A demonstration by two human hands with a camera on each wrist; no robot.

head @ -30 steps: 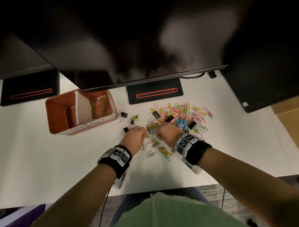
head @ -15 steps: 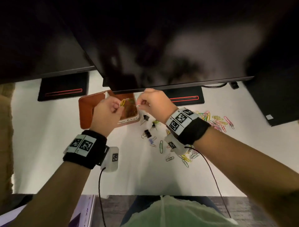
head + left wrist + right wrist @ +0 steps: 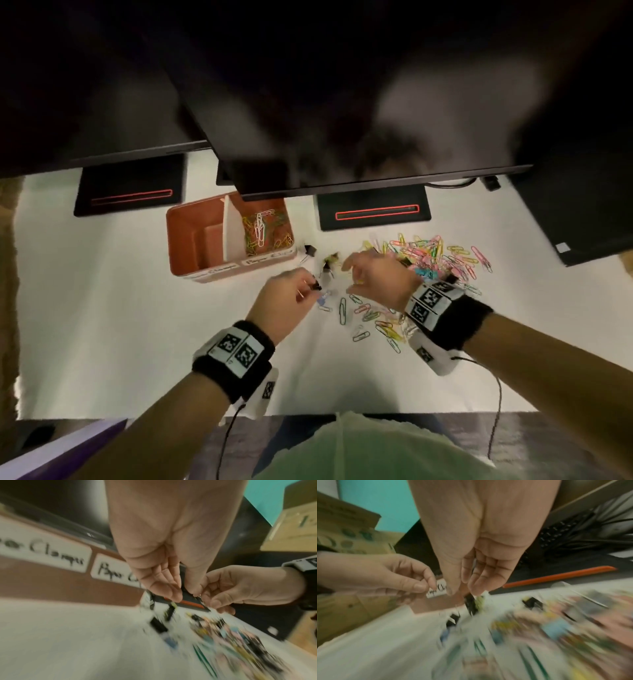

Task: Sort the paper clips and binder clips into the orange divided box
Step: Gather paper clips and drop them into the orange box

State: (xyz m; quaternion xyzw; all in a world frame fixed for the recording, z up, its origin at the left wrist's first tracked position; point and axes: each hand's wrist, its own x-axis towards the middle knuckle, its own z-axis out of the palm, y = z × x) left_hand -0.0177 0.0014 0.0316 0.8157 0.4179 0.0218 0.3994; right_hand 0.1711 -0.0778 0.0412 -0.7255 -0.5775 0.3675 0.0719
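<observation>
1. Paper clips and binder clips are the game, and both hands hover over the white desk [image 3: 102,325] just in front of the orange divided box [image 3: 185,240].
2. Left hand [image 3: 284,301]: fingers curled toward the thumb, tips close to a small black binder clip [image 3: 317,286]; whether they actually pinch it, I cannot tell through the blur.
3. Right hand [image 3: 376,277]: fingers loosely bent and pointing down, nothing visibly held.
4. Between the hands, another black binder clip [image 3: 327,269] sits on the desk, and a third black clip [image 3: 310,250] lies just beside the box's front right corner.
5. Scattered coloured wire paper clips [image 3: 373,318] lie under and near the right wrist; the big multicoloured pile [image 3: 435,253] spreads beyond that hand.
6. Inside the box, the right compartment holds a heap of coloured paper clips [image 3: 263,229], beside the white divider [image 3: 233,229].
7. Black monitor stands with red stripes [image 3: 375,212] sit behind.
</observation>
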